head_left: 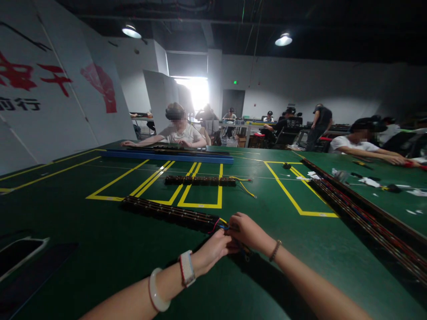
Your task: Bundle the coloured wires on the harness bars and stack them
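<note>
A long dark strip-like assembly with metallic lines along it lies slantwise on the green table. From its right end come yellow, red and blue wires. My left hand and my right hand meet at that end, fingers closed around the wires. The fingertips hide just where each one grips. Below my hands, ring-shaped terminals stick out on the wire ends. Farther back lies a shorter dark assembly, whose yellow wires end in ring terminals.
Yellow tape marks rectangles on the table. A blue channel lies at the far edge, before a seated person. Long dark strips with red wires run along the right. A dark flat object lies at left.
</note>
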The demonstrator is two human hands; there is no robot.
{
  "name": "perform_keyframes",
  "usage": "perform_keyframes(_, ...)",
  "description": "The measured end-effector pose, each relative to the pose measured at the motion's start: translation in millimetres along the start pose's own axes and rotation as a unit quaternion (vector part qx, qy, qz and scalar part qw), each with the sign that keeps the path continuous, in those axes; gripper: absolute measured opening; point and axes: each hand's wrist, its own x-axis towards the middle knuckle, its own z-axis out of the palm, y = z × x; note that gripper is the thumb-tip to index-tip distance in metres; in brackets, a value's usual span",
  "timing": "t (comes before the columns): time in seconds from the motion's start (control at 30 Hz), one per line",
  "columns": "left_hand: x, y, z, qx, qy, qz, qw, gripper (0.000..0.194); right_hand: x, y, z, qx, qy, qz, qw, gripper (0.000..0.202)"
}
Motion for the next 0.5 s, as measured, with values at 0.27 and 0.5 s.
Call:
perform_keyframes(0.27, -0.1, -1.7, -4.8, 0.026, -0.008, -0.008, 1.000, 0.023, 7.0, 25.2, 17.8, 0.274, -0.099, 0.029, 0.956, 0.018)
perform_keyframes(0.5, -0.8, -0.4, -6.1, -0.024, -0.001, -0.018, 1.000, 0.014, 5.5, 14.2, 10.4, 0.163, -0.023, 0.046, 0.985, 0.013)
